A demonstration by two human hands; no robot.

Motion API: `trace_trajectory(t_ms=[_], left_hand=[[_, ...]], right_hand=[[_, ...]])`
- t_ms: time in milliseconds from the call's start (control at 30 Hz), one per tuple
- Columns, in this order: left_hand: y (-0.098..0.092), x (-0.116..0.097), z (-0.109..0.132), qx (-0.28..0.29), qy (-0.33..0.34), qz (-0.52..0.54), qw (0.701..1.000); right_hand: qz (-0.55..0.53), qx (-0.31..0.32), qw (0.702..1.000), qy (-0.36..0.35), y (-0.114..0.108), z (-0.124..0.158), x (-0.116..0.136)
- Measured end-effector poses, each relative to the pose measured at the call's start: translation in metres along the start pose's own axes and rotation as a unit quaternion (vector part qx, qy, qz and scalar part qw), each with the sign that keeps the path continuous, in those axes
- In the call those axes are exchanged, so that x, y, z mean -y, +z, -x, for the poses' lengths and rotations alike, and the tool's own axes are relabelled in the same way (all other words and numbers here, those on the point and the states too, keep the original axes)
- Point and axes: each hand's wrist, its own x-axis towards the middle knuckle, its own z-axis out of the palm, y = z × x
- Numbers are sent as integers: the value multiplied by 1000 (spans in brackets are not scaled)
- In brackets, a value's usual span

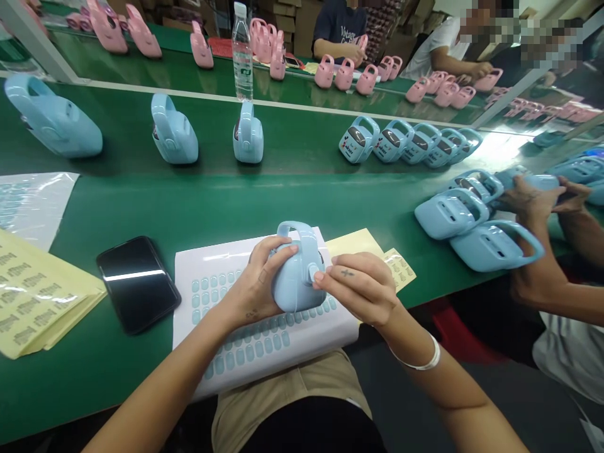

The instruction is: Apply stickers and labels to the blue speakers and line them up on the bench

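In my left hand (258,277) is a small light-blue plastic device with a carry handle (297,286), held above a white sheet and tilted, its handle upward. The fingers and thumb of that hand wrap its left side. My right hand (365,283) is closed at the device's right side, fingertips touching or very near the round button-like joint of the handle. Whatever these fingers may pinch is hidden. Beneath the device lies the white sheet with rows of pale-blue oval stickers (240,355), its front edge curling over the table edge.
Left of the sheet lie a black phone (138,284) and yellow label sheets (42,292). More blue devices (175,132) line the green table's (226,198) back. At right, a co-worker's hands (535,195) hold one beside several others. A water bottle (242,56) and pink devices (325,72) stand behind.
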Motion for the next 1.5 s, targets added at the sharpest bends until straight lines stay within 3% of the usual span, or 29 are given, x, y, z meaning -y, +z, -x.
trace_trajectory(t_ms=[167, 400, 633, 967, 1067, 1133, 1200, 1267, 1333, 1367, 1433, 1500], left_hand=[[0, -1, 0, 7, 5, -7, 1000], [0, 1, 0, 7, 10, -13, 1000], [-5, 5, 2, -6, 10, -48, 999], [-7, 3, 2, 3, -20, -3, 1000], [-8, 4, 3, -3, -64, 94, 994], [-8, 5, 5, -20, -123, 189, 974], [-6, 5, 6, -55, -179, 281, 941], [-4, 4, 6, -90, -235, 390, 886], [-2, 3, 4, -123, -285, 496, 811], [-2, 2, 3, -138, -302, 532, 779], [-2, 1, 1, -158, -309, 549, 760], [-3, 1, 0, -162, -311, 525, 775]], right_hand=[[-53, -1, 998, -25, 2, -1, -5], [-84, 20, 996, -4, 2, 0, -6], [-110, 83, 990, 16, 3, -8, -7], [-67, 231, 967, -80, -17, -24, -17], [-117, 264, 957, -32, -27, -28, -25], [-195, 231, 948, 100, -27, -23, -28], [-286, 163, 899, 289, -22, -11, -23], [-367, 97, 801, 463, -11, 4, -10], [-439, 58, 686, 577, 3, 16, 9], [-477, 47, 631, 609, 11, 19, 18], [-550, 29, 549, 629, 24, 19, 33], [-588, 10, 532, 609, 35, 14, 40]])
